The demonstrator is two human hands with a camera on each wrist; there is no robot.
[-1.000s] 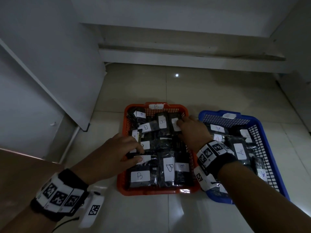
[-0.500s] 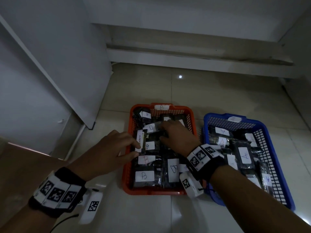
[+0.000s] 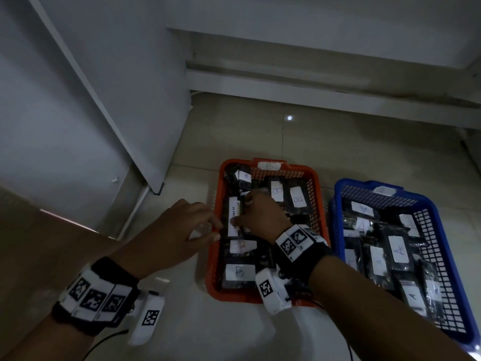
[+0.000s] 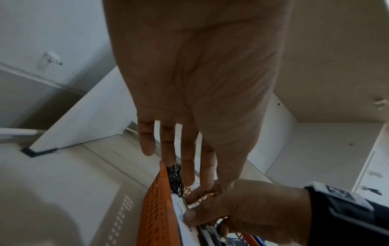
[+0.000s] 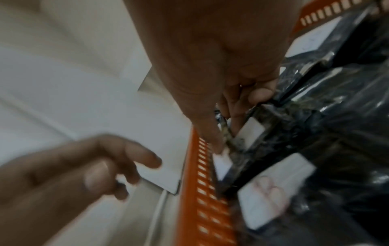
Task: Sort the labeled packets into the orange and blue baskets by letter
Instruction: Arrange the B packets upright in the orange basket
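The orange basket (image 3: 211, 280) holds several black packets with white B labels, such as one at the near end (image 3: 239, 272). My right hand (image 3: 242, 212) reaches into its left side and pinches a packet (image 3: 233, 217) that stands on edge against the left wall, printed label up. In the right wrist view my thumb and fingers (image 5: 216, 143) close on that packet's (image 5: 221, 161) top edge. My left hand (image 3: 208, 227) hovers just outside the left rim, fingers (image 4: 185, 158) straight and holding nothing. The blue basket (image 3: 351, 183) to the right holds several A-labeled packets (image 3: 397, 250).
Both baskets sit on a pale tiled floor. A white cabinet panel (image 3: 145, 113) stands close on the left, with a low white ledge (image 3: 312, 92) behind. Bare floor lies in front of the baskets and between them and the ledge.
My right hand crossed from the orange basket's far right to its left side and took hold of the upright packet. My left hand drew back off the packets to just outside the rim.
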